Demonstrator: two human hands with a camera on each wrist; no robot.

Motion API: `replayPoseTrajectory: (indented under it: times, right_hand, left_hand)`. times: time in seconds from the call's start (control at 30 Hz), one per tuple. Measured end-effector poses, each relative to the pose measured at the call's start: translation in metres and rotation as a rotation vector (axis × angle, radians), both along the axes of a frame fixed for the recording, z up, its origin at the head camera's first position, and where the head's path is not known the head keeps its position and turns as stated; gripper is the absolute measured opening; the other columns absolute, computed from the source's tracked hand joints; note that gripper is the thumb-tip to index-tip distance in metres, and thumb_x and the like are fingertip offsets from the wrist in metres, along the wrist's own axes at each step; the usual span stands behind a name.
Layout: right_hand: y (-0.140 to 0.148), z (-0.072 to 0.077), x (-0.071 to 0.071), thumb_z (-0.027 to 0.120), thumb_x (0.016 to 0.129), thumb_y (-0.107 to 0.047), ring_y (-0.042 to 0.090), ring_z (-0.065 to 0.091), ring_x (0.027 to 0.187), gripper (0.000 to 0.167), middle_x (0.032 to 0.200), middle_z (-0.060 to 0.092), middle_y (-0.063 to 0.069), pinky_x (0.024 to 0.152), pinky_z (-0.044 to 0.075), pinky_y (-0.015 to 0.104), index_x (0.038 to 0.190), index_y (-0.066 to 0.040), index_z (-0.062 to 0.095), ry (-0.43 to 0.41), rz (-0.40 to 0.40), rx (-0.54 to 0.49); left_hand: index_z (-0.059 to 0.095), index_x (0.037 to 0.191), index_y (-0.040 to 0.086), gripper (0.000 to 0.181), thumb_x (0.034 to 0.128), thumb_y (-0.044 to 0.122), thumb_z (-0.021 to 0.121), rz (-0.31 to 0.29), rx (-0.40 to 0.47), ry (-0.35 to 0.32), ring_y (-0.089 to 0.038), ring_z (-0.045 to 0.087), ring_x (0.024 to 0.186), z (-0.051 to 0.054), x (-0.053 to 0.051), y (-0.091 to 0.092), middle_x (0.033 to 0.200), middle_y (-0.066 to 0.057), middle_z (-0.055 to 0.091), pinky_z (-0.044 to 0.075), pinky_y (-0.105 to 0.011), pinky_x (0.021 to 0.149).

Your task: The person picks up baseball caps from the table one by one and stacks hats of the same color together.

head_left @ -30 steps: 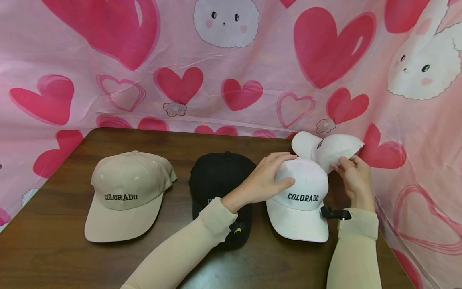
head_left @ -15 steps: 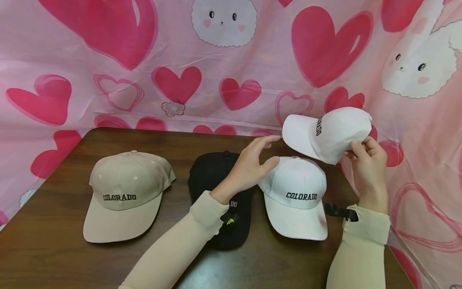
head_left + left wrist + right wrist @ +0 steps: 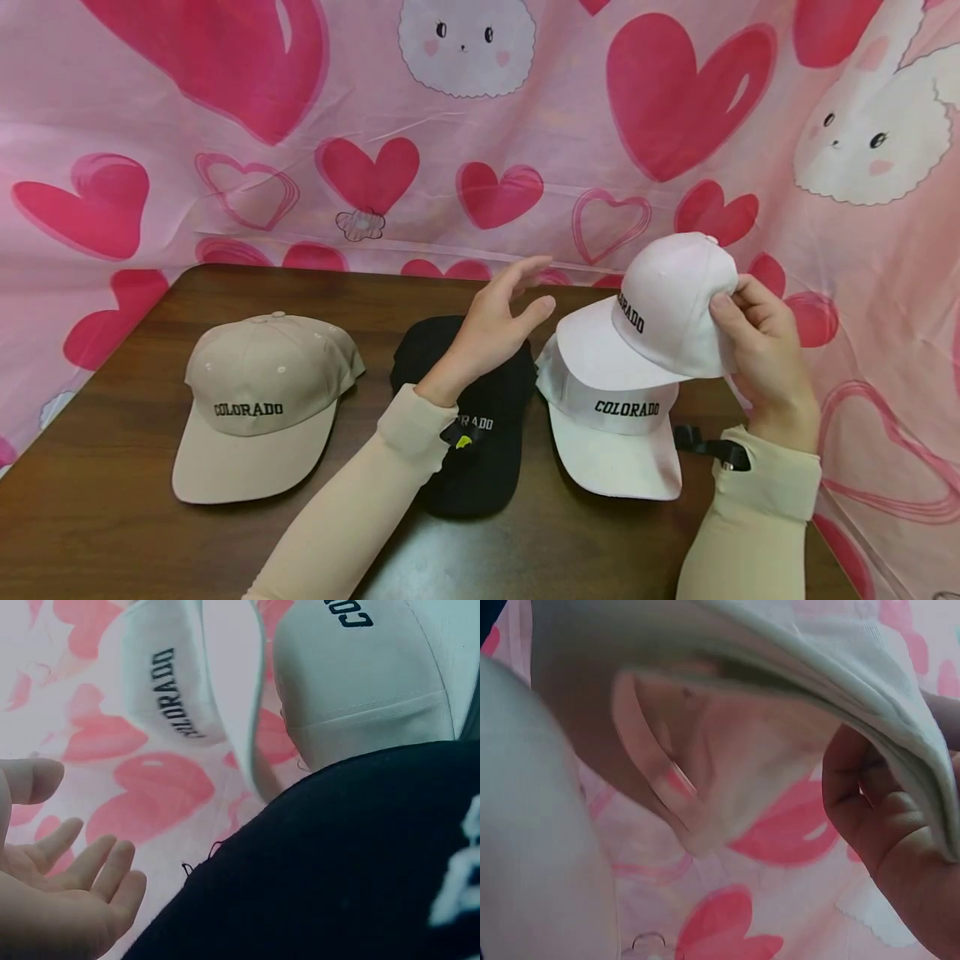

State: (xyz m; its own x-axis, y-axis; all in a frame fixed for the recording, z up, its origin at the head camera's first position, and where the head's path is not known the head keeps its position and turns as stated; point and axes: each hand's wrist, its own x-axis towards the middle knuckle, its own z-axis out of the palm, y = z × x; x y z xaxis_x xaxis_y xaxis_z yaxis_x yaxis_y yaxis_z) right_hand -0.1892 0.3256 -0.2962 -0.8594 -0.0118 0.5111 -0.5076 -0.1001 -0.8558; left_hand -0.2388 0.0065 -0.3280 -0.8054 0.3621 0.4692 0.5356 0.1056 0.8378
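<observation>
In the head view my right hand (image 3: pixel 772 350) pinches the back rim of a white COLORADO cap (image 3: pixel 675 308), its brim toward the lower left. This raised cap overlaps a second white cap (image 3: pixel 615 454) standing on the table and hides most of its crown. My left hand (image 3: pixel 491 325) has its fingers spread and holds nothing, above a black cap (image 3: pixel 480 475) that its wrist partly covers. In the left wrist view the lifted white cap (image 3: pixel 176 690) appears apart from the left fingers (image 3: pixel 90 862). The right wrist view shows the cap's edge (image 3: pixel 885 727) between thumb and fingers.
A beige COLORADO cap (image 3: pixel 258 408) sits at the left of the dark wooden table (image 3: pixel 105 500). Behind and to the right hangs a pink cloth (image 3: pixel 480 133) printed with hearts. The black cap stands between the beige and white ones.
My right hand has lifted the rear white cap, turned its brim forward and brought it over the front white cap. My left hand has left the front white cap and moved left.
</observation>
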Motion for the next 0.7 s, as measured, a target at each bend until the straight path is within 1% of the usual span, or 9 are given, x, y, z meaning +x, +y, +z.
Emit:
replayPoseTrajectory:
  times: [0.13, 0.17, 0.23, 0.33, 0.37, 0.4, 0.43, 0.6, 0.7]
  right_hand:
    - [-0.006, 0.003, 0.005, 0.047, 0.106, 0.010, 0.016, 0.073, 0.082, 0.026, 0.101, 0.074, 0.007, 0.069, 0.062, 0.025, 0.117, 0.002, 0.068, 0.018, 0.109, 0.081]
    - [-0.008, 0.003, 0.006, 0.046, 0.106, 0.012, 0.016, 0.073, 0.082, 0.025, 0.101, 0.074, 0.008, 0.070, 0.062, 0.026, 0.116, 0.003, 0.068, 0.032, 0.151, 0.099]
    - [-0.010, 0.004, 0.008, 0.045, 0.105, 0.013, 0.015, 0.074, 0.083, 0.029, 0.101, 0.074, 0.005, 0.069, 0.062, 0.025, 0.115, -0.001, 0.068, 0.050, 0.204, 0.173]
    - [-0.011, 0.006, 0.010, 0.043, 0.104, 0.015, 0.014, 0.075, 0.084, 0.031, 0.102, 0.074, 0.003, 0.069, 0.062, 0.026, 0.115, -0.002, 0.066, 0.090, 0.295, 0.246]
    - [-0.010, 0.006, 0.010, 0.043, 0.104, 0.017, 0.015, 0.075, 0.085, 0.030, 0.104, 0.074, 0.005, 0.070, 0.063, 0.026, 0.115, 0.001, 0.066, 0.103, 0.324, 0.251]
    - [-0.010, 0.007, 0.012, 0.044, 0.103, 0.017, 0.015, 0.075, 0.084, 0.030, 0.104, 0.074, 0.005, 0.069, 0.062, 0.026, 0.115, 0.000, 0.066, 0.105, 0.329, 0.262]
    - [-0.009, 0.007, 0.013, 0.044, 0.103, 0.018, 0.016, 0.074, 0.084, 0.029, 0.104, 0.074, 0.006, 0.069, 0.062, 0.026, 0.115, 0.003, 0.066, 0.110, 0.342, 0.257]
    - [-0.001, 0.007, 0.022, 0.041, 0.099, 0.023, 0.021, 0.072, 0.081, 0.029, 0.102, 0.072, 0.012, 0.067, 0.062, 0.028, 0.111, 0.011, 0.064, 0.091, 0.376, 0.249]
    - [0.003, 0.005, 0.023, 0.039, 0.099, 0.024, 0.022, 0.072, 0.082, 0.029, 0.102, 0.071, 0.013, 0.067, 0.062, 0.029, 0.110, 0.011, 0.063, 0.087, 0.454, 0.254]
  left_hand:
    - [0.047, 0.158, 0.012, 0.057, 0.1050, 0.017, 0.067, -0.024, -0.001, -0.013, -0.023, 0.052, 0.143, 0.001, 0.000, -0.001, 0.158, -0.003, 0.052, 0.037, -0.039, 0.124]
    - [0.047, 0.158, 0.012, 0.057, 0.1051, 0.018, 0.067, -0.029, -0.001, -0.015, -0.023, 0.052, 0.143, 0.001, -0.001, -0.001, 0.158, -0.002, 0.052, 0.036, -0.038, 0.124]
    - [0.047, 0.158, 0.012, 0.057, 0.1054, 0.019, 0.067, -0.043, -0.001, -0.023, -0.022, 0.051, 0.144, 0.000, -0.001, -0.002, 0.158, -0.002, 0.051, 0.036, -0.037, 0.124]
    - [0.046, 0.159, 0.014, 0.058, 0.1056, 0.023, 0.067, -0.067, -0.005, -0.042, -0.019, 0.051, 0.143, -0.001, -0.003, -0.003, 0.158, 0.000, 0.051, 0.036, -0.035, 0.124]
    - [0.046, 0.160, 0.015, 0.059, 0.1056, 0.024, 0.067, -0.077, -0.006, -0.049, -0.018, 0.051, 0.143, -0.001, -0.003, -0.004, 0.158, 0.000, 0.051, 0.036, -0.035, 0.124]
    - [0.045, 0.160, 0.016, 0.059, 0.1057, 0.024, 0.067, -0.088, -0.008, -0.057, -0.018, 0.051, 0.143, -0.002, -0.003, -0.004, 0.158, 0.000, 0.051, 0.036, -0.036, 0.124]
    - [0.045, 0.160, 0.017, 0.059, 0.1057, 0.025, 0.067, -0.098, -0.011, -0.064, -0.017, 0.050, 0.143, -0.002, -0.003, -0.004, 0.158, 0.001, 0.051, 0.037, -0.036, 0.123]
    - [0.043, 0.162, 0.020, 0.060, 0.1065, 0.028, 0.066, -0.164, -0.028, -0.078, -0.018, 0.048, 0.145, -0.004, -0.004, -0.001, 0.157, -0.002, 0.051, 0.038, -0.037, 0.123]
    - [0.041, 0.163, 0.020, 0.061, 0.1066, 0.027, 0.065, -0.220, -0.038, -0.080, -0.018, 0.048, 0.145, -0.005, -0.004, 0.001, 0.159, -0.003, 0.049, 0.038, -0.035, 0.122]
